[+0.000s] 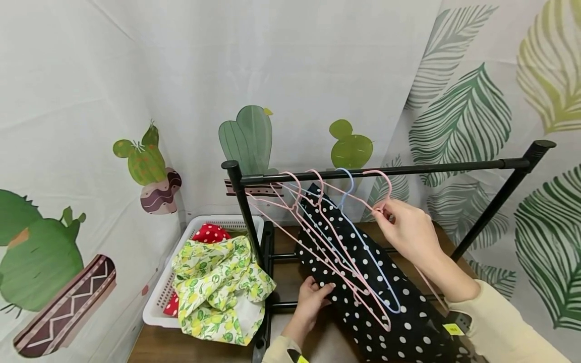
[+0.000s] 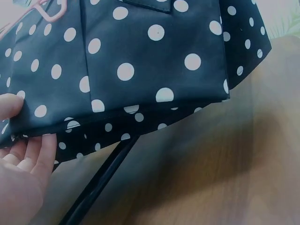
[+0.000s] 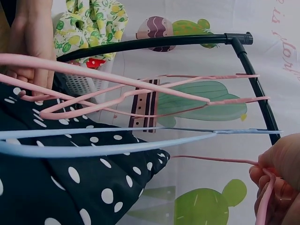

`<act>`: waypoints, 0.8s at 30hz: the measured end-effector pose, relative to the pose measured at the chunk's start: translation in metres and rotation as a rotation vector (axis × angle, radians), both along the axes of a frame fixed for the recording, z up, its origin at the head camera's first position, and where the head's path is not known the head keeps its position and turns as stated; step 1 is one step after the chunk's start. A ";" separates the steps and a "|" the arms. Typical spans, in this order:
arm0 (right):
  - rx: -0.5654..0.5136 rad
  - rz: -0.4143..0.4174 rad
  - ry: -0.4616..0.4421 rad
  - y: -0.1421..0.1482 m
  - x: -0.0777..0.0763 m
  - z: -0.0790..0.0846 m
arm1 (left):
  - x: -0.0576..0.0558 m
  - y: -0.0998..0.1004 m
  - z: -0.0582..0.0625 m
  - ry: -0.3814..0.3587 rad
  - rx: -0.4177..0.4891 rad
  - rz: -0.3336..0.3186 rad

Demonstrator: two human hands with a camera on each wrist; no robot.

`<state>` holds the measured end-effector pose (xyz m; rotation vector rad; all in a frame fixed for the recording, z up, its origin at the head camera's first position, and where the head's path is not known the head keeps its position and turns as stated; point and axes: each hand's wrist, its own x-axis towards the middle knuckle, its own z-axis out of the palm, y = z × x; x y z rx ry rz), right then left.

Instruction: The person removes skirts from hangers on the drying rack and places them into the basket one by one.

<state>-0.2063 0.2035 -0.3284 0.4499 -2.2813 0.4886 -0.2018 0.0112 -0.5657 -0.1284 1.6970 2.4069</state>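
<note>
My right hand (image 1: 406,227) pinches a pink hanger (image 1: 389,184) at the neck, and its hook is at the black rail. A black garment with white dots (image 1: 395,338) hangs below, its top corner showing behind the other hangers. My left hand (image 1: 308,305) pinches the garment's edge, thumb on the front and fingers (image 2: 47,154) beneath, as the left wrist view shows. Between my hands and the head camera, a blue hanger (image 1: 351,184) and two more pink hangers (image 1: 322,186) hang from the rail, overlapping the garment. The held hanger's lower part is mostly hidden by the cloth.
A black rack (image 1: 454,167) with a top rail stands on the wooden table (image 1: 154,345). Left of it, a white basket (image 1: 159,297) holds a lemon-print cloth (image 1: 213,282) draped over its front and a red dotted cloth (image 1: 211,233). Printed curtains (image 1: 340,75) hang behind.
</note>
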 end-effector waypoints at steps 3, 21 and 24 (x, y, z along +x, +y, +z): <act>-0.006 -0.005 -0.001 0.002 0.000 0.000 | 0.001 -0.004 0.002 0.020 -0.027 -0.008; -0.028 -0.021 -0.023 0.011 0.000 -0.005 | 0.008 -0.036 0.003 0.037 -0.107 -0.033; -0.029 -0.027 -0.015 0.013 0.000 -0.005 | 0.012 -0.045 0.008 0.034 -0.119 -0.046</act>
